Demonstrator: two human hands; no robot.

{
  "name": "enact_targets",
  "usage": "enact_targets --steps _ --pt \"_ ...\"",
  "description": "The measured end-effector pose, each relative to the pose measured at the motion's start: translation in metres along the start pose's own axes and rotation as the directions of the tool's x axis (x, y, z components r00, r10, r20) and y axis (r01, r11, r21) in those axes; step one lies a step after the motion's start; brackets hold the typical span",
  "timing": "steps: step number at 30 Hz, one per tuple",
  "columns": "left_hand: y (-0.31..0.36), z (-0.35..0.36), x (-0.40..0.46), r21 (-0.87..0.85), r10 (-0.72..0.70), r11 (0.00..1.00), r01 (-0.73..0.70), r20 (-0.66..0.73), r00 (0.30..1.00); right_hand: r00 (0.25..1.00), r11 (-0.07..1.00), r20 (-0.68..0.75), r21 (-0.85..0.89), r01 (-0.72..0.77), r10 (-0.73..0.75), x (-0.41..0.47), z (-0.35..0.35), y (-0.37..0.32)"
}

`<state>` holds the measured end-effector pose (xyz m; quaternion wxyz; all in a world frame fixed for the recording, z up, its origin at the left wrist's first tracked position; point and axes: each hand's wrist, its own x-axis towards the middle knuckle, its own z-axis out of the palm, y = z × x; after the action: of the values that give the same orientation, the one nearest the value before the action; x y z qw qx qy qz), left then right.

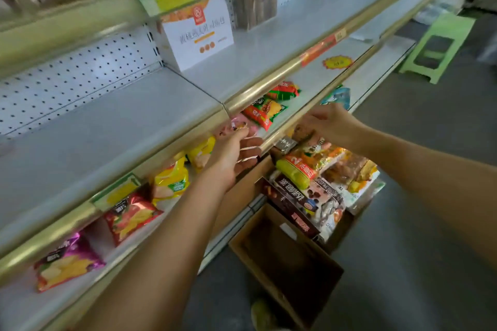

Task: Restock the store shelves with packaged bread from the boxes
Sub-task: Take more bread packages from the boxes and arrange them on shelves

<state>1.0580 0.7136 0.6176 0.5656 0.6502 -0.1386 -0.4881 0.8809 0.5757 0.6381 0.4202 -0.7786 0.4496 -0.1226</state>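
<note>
A: Your left hand [236, 153] pinches a pink bread pack [243, 126] at the lip of the lower shelf [304, 83]. What is your right hand [326, 123] holding?

B: Its fingers curl over packs heaped in the full box [317, 183]; which one, I cannot tell.

A: Push the pink one further in, or I'd expect it to slide off the gold rail [285, 131] into the empty carton [285, 263].

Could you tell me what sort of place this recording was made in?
Most likely a small grocery or convenience store aisle: tiered metal shelves with gold price rails, bright packaged snacks on them, and an open cardboard box of stock on the floor.
</note>
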Motion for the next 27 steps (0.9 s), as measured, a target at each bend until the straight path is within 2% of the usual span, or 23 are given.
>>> enact_targets --steps 5,9,15,18,23,27 --pt "-0.015 0.049 0.058 -0.023 -0.11 0.994 0.111 0.021 0.994 0.992 0.992 -0.003 -0.005 -0.125 0.125 0.042 -0.022 0.056" --pt "-0.04 0.077 0.098 -0.061 -0.227 0.972 0.228 0.024 0.974 0.969 0.963 -0.012 0.114 -0.245 0.247 0.072 -0.035 0.109" --pt "-0.08 0.11 0.163 -0.122 -0.342 0.934 0.336 -0.023 0.94 0.922 0.911 0.005 0.155 -0.383 0.387 0.138 -0.045 0.185" --pt "-0.103 0.131 0.197 -0.154 -0.374 0.92 0.36 -0.073 0.925 0.908 0.881 0.016 0.234 -0.411 0.419 0.178 -0.048 0.224" --pt "-0.151 0.18 0.263 -0.211 -0.47 0.877 0.432 -0.183 0.864 0.835 0.768 0.096 0.345 -0.539 0.542 0.243 -0.05 0.31" --pt "-0.201 0.212 0.317 -0.238 -0.545 0.836 0.495 -0.251 0.8 0.722 0.602 0.216 0.426 -0.675 0.657 0.292 -0.036 0.384"
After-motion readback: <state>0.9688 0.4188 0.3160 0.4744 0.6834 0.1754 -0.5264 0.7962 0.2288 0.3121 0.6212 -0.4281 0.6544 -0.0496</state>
